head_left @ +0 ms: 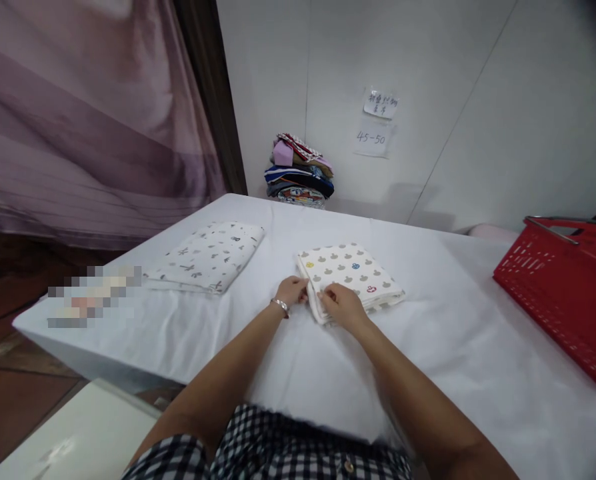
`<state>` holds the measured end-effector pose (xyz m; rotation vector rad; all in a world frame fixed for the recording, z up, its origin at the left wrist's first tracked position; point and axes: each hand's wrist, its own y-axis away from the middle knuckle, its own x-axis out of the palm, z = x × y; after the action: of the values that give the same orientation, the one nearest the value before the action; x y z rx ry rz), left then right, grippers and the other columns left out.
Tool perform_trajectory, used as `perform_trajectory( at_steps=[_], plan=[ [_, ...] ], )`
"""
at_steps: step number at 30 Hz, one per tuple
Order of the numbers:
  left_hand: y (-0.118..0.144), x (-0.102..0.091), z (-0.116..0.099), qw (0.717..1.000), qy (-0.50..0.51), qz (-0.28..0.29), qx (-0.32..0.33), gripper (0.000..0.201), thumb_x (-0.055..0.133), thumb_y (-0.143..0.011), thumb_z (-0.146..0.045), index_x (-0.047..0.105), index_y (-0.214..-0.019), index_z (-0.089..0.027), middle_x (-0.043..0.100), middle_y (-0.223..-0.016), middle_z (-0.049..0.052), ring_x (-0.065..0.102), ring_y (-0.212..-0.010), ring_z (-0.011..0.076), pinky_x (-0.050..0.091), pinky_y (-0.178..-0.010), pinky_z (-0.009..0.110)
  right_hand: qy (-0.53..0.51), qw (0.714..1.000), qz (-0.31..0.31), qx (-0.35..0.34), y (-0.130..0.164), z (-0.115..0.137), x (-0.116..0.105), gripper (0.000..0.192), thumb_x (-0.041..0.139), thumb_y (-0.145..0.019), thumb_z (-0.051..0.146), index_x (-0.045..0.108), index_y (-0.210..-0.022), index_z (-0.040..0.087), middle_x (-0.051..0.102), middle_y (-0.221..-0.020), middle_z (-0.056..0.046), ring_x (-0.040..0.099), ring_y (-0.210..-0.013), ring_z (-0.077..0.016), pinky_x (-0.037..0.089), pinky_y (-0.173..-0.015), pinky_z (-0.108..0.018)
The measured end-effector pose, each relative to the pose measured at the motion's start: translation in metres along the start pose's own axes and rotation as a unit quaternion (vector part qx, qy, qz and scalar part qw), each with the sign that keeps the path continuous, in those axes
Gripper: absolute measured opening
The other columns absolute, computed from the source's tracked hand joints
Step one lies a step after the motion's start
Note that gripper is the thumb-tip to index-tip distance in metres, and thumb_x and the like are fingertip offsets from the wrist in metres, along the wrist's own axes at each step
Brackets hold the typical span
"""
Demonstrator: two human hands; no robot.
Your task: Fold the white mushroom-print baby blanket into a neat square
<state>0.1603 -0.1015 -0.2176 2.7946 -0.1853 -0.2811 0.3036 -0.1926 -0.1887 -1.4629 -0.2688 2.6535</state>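
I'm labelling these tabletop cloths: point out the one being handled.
The yellow-motif cloth: left hand and right hand touch it; the other cloth lies untouched.

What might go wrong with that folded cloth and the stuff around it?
The folded grey-motif cloth shows several layers at the edge where the left hand and right hand are; uneven tugging might skew them. The wrinkled white tablecloth beneath could bunch up. By the wall, the uneven stack of fabrics might topple if bumped.
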Motion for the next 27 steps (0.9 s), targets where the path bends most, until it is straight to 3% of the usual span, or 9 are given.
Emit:
perform_trajectory(
  at_steps=[5, 9, 14, 22, 25, 27],
  plan=[
    [0.015, 0.008, 0.012, 0.999, 0.031, 0.02, 0.016, 0.012, 0.059, -0.077, -0.023, 0.051, -0.07, -0.017, 0.053, -0.048, -0.005, 0.055, -0.044, 0.0101, 0.049, -0.049, 0.022, 0.145, 0.986, 0.071, 0.054, -0.024, 0.018, 0.003, 0.019, 0.048, -0.082, 0.033, 0.059, -0.086, 0.018, 0.064, -0.087, -0.007, 0.057, -0.079, -0.0192, 0.034, -0.061, -0.026],
    [0.014, 0.011, 0.015, 0.999, 0.03, 0.013, 0.04, 0.011, 0.058, -0.076, -0.019, 0.051, -0.069, -0.017, 0.054, -0.049, -0.005, 0.054, -0.043, 0.0094, 0.048, -0.046, 0.021, 0.163, 0.981, 0.085, 0.062, -0.028, 0.018, 0.005, 0.015, 0.045, -0.08, 0.02, 0.06, -0.082, 0.019, 0.065, -0.085, -0.007, 0.058, -0.078, -0.0181, 0.032, -0.06, -0.025],
    [0.016, 0.014, 0.014, 0.998, 0.031, 0.013, 0.044, 0.011, 0.057, -0.075, -0.019, 0.052, -0.066, -0.016, 0.056, -0.053, -0.004, 0.055, -0.046, 0.0101, 0.048, -0.047, 0.022, 0.084, 0.992, 0.065, 0.062, -0.027, 0.015, 0.001, 0.012, 0.049, -0.078, 0.022, 0.06, -0.079, 0.021, 0.065, -0.077, -0.001, 0.056, -0.072, -0.014, 0.031, -0.058, -0.023],
    [0.017, 0.011, 0.012, 0.998, 0.021, 0.009, 0.056, 0.008, 0.056, -0.069, -0.01, 0.056, -0.063, -0.016, 0.056, -0.056, -0.003, 0.055, -0.05, 0.0094, 0.046, -0.049, 0.02, 0.099, 0.992, 0.056, 0.046, -0.015, 0.023, 0.013, 0.012, 0.048, -0.082, 0.026, 0.058, -0.085, 0.021, 0.063, -0.085, -0.002, 0.055, -0.079, -0.0153, 0.034, -0.065, -0.024],
    [0.015, 0.009, 0.013, 0.998, 0.023, 0.015, 0.052, 0.007, 0.057, -0.072, -0.017, 0.058, -0.064, -0.016, 0.058, -0.058, -0.002, 0.056, -0.053, 0.0097, 0.046, -0.052, 0.019, 0.129, 0.991, 0.035, 0.011, -0.003, 0.029, 0.018, 0.02, 0.051, -0.083, 0.035, 0.056, -0.093, 0.019, 0.06, -0.094, -0.006, 0.053, -0.087, -0.0196, 0.038, -0.069, -0.028],
    [0.013, 0.008, 0.013, 0.998, 0.031, 0.033, 0.041, 0.017, 0.054, -0.077, -0.031, 0.058, -0.07, -0.016, 0.059, -0.058, -0.001, 0.056, -0.052, 0.0109, 0.046, -0.052, 0.022, 0.166, 0.986, 0.02, -0.024, 0.007, 0.034, 0.023, 0.026, 0.054, -0.081, 0.034, 0.055, -0.1, 0.017, 0.057, -0.099, -0.01, 0.05, -0.092, -0.0237, 0.039, -0.074, -0.034]
  ],
)
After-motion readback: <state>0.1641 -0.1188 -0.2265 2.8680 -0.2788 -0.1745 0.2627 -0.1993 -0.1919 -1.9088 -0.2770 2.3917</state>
